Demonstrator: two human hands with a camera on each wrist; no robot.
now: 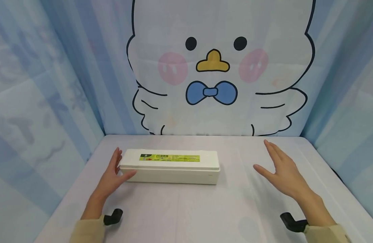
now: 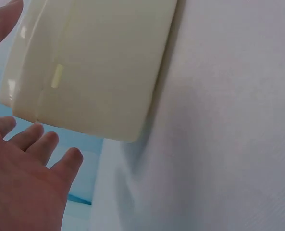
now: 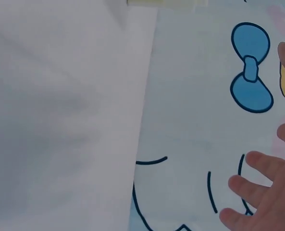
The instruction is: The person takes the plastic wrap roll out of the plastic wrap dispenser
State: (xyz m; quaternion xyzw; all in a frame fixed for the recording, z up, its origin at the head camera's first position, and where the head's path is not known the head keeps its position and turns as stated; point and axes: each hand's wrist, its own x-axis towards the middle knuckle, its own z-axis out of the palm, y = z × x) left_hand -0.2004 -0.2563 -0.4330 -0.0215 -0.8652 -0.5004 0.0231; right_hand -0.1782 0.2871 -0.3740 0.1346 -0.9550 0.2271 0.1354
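A long white lidded box, shaped like a cling film dispenser, lies crosswise on the left half of the table. Its lid carries a yellow-green label. My left hand is at the box's left end, thumb toward the front side and fingers reaching behind the corner. In the left wrist view, the fingertips of this hand come right up to the end of the box. Well to the right of the box, my right hand hovers above the table with fingers extended, thumb apart and nothing held.
The white-covered table ends at a curtain printed with a cartoon bird. Blue-and-white curtains hang along the left and right sides. A black strap piece sticks out from each wrist.
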